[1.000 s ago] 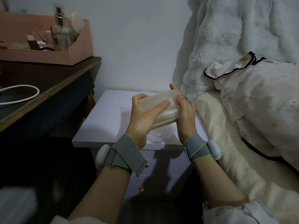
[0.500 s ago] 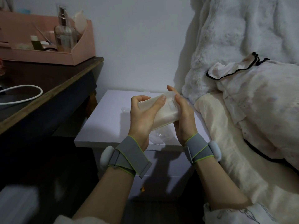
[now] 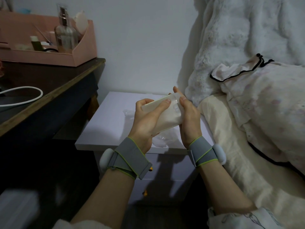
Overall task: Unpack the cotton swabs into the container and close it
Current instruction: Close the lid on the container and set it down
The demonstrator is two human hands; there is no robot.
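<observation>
A clear plastic pack of white cotton swabs (image 3: 166, 116) is held in the air above the white nightstand (image 3: 105, 123). My left hand (image 3: 145, 119) grips its left end, thumb lying across the front. My right hand (image 3: 188, 119) holds the right end, where a small taped flap shows, with the thumb on that edge. Below the pack, a clear plastic container (image 3: 162, 139) lies on the nightstand, mostly hidden by my hands. A second clear piece (image 3: 127, 113) lies behind my left hand; I cannot tell whether it is the lid.
A dark wooden desk (image 3: 54, 96) stands to the left with a pink organiser (image 3: 82, 50), a glass pump bottle (image 3: 66, 35) and a white cable (image 3: 24, 91). The bed with cream bedding (image 3: 247, 129) and a fluffy white blanket (image 3: 239, 30) borders the nightstand on the right.
The pack has turned in my hands so its broad white face and taped flap tilt toward me, and it sits slightly lower. Both hands keep hold.
</observation>
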